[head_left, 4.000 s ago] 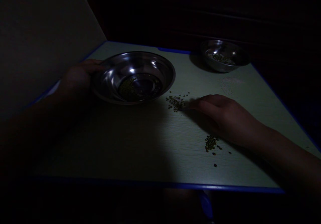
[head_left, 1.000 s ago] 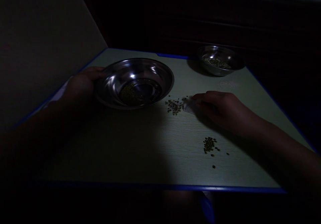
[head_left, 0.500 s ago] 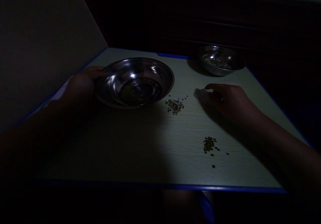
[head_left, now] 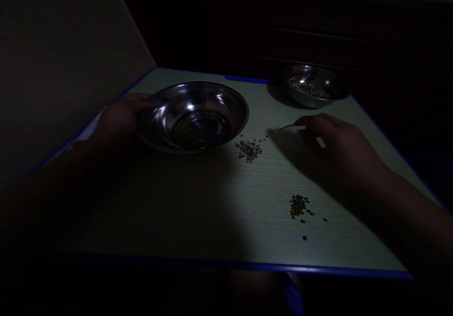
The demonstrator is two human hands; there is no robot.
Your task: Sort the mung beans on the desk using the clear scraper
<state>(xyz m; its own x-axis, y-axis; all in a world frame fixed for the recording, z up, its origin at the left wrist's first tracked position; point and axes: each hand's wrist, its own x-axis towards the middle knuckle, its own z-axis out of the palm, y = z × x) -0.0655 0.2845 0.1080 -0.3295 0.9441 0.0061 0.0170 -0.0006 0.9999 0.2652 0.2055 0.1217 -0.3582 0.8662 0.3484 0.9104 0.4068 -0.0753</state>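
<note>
My left hand (head_left: 118,120) grips the left rim of a wide stainless steel bowl (head_left: 198,91), which holds a small heap of green mung beans (head_left: 184,133). My right hand (head_left: 338,143) hovers over the tabletop, pinching a small pale flat piece (head_left: 292,128), perhaps card or plastic. Just left of that hand lies a small pile of loose beans (head_left: 248,151). A second pile with a few strays (head_left: 297,206) sits nearer me, below the hand.
A smaller steel bowl (head_left: 314,99) with pale contents stands at the far right of the pale green table (head_left: 212,212). The table has a blue edge (head_left: 230,265). A beige wall (head_left: 63,70) rises on the left, and dark furniture fills the back.
My right hand has moved up and to the right, away from the nearer bean pile, taking the pale piece with it. My left hand stays on the bowl rim.
</note>
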